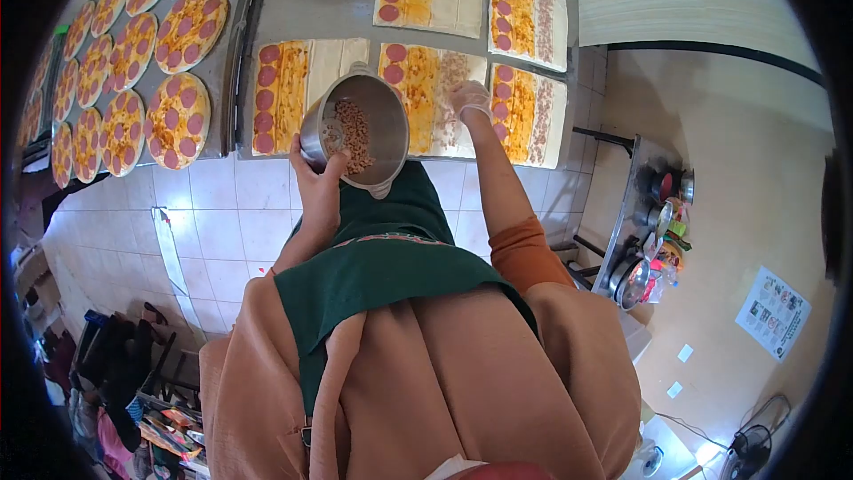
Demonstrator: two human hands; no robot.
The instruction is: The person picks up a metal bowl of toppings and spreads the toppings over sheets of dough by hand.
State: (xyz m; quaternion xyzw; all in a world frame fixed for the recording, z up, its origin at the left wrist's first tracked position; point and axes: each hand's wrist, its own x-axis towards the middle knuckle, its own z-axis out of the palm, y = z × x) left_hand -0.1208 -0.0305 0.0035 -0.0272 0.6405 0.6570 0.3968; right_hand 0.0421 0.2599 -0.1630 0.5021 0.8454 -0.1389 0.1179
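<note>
Across the metal surface, the crumb strip runs lengthwise away beside the nearer right hand, its grip unclear, while leftward the left hand pinches the bowl.

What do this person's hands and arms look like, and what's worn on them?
The right hand wears a thin, see-through plastic glove; the left hand shows no glove. A rust-orange fabric sleeve ends near the right elbow, leaving that forearm bare. The left sleeve can't be made out clearly.
</note>
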